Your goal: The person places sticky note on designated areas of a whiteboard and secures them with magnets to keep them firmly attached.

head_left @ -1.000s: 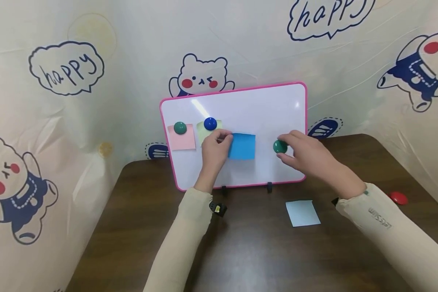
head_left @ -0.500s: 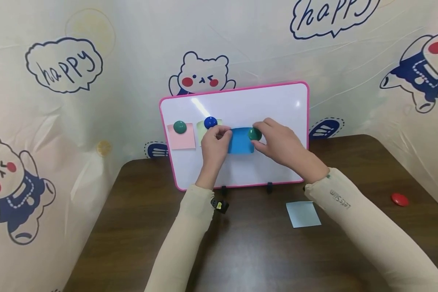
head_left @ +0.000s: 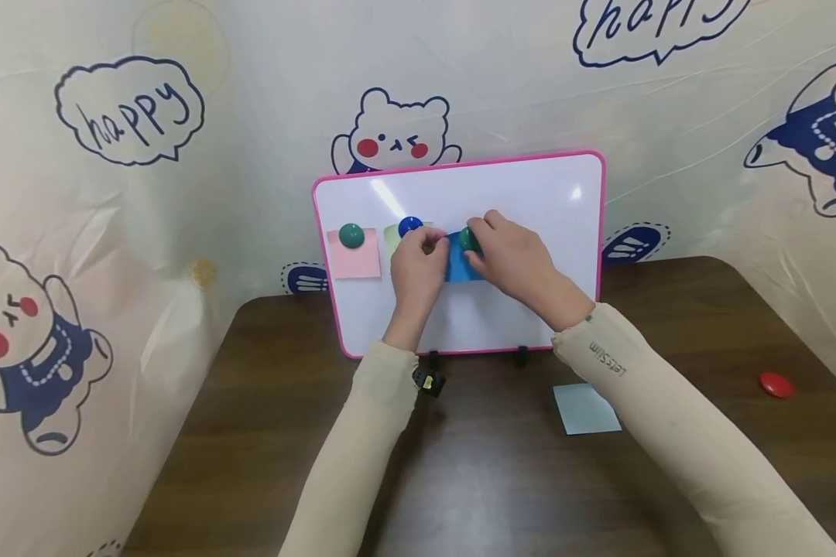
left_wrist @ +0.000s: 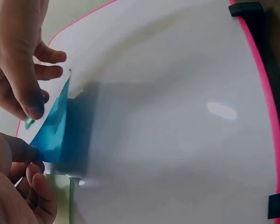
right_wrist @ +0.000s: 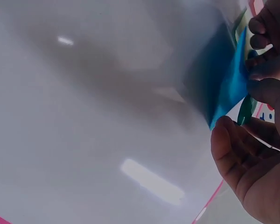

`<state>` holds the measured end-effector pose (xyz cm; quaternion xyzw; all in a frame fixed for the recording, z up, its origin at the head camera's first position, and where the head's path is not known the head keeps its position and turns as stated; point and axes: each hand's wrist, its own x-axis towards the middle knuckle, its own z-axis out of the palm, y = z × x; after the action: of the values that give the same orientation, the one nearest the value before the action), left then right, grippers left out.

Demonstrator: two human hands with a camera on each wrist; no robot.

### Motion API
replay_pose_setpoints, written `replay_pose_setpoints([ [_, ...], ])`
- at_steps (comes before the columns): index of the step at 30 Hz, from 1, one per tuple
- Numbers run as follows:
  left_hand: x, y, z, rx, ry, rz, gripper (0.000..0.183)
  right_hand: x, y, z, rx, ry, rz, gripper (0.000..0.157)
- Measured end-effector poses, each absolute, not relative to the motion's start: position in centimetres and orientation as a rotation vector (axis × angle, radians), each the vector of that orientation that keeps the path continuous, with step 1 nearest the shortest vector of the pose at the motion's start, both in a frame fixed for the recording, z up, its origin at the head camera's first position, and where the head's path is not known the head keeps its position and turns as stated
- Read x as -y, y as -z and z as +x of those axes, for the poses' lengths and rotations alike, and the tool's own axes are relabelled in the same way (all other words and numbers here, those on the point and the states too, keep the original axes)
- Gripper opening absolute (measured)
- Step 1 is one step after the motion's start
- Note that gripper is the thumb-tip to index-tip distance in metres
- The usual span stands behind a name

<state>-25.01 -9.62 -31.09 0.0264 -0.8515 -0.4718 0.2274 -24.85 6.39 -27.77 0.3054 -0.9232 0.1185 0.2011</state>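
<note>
A blue sticky note point(head_left: 462, 268) is held against the whiteboard point(head_left: 529, 186) at mid-width. My left hand point(head_left: 419, 267) pinches its upper left corner between thumb and forefinger. My right hand point(head_left: 515, 251) grips a round green magnet point(head_left: 469, 239) by its edge, at the upper part of that note. In the left wrist view the blue note point(left_wrist: 56, 130) slants out from the board, its lower part apart from the surface. The green magnet point(right_wrist: 245, 110) shows between right thumb and fingers in the right wrist view, close over the note.
On the board's left hang a pink note point(head_left: 358, 259) under a green magnet point(head_left: 351, 236) and a pale green note point(head_left: 390, 240) under a blue magnet point(head_left: 409, 225). A light blue note point(head_left: 585, 410) and a red magnet point(head_left: 776, 384) lie on the brown table point(head_left: 265, 464).
My right hand has carried the green magnet leftward from the board's right side onto the blue note's upper part. The left hand keeps its pinch, and the note has risen slightly.
</note>
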Motion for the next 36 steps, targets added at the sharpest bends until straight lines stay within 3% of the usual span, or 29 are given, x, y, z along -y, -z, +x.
replay_pose_setpoints([
  [36, 9.4, 29.2, -25.9, 2.482, 0.966, 0.092, 0.023, -5.2, 29.2, -27.1, 2.426, -0.256, 0.804, 0.045],
])
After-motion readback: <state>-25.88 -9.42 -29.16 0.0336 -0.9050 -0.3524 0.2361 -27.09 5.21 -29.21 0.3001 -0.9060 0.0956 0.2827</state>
